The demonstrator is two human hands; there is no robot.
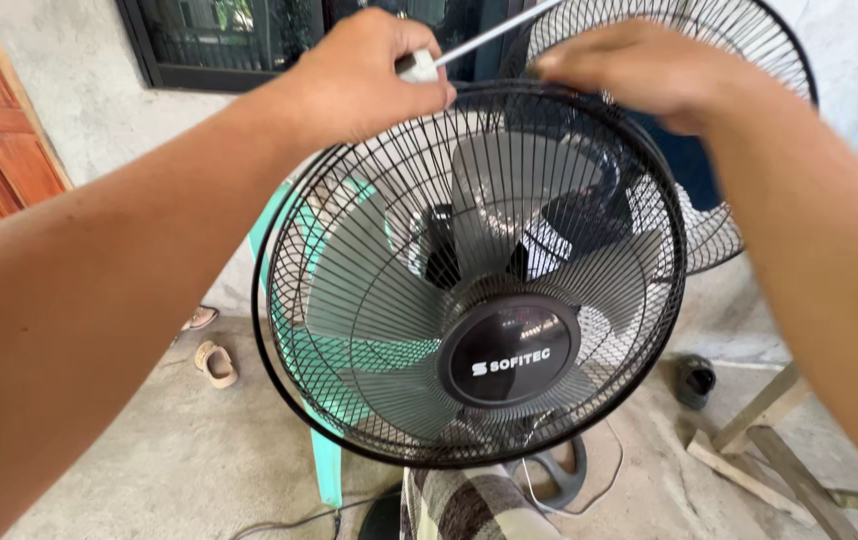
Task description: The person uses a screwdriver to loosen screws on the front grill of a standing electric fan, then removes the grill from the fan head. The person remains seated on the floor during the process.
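The left hand (359,75) is gripping a white-handled screwdriver (449,55) at the top rim of the black fan guard (469,270). The right hand (639,70) is resting its loosely curled fingers there. Risk: the tip slipping off, through the grille onto the blades.

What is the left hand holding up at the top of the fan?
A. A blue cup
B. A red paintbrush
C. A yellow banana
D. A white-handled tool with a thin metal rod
D: the left hand grips a white handle with a thin metal rod running up to the right, like a screwdriver, just above the top rim of the black fan guard; the right hand rests at that rim.
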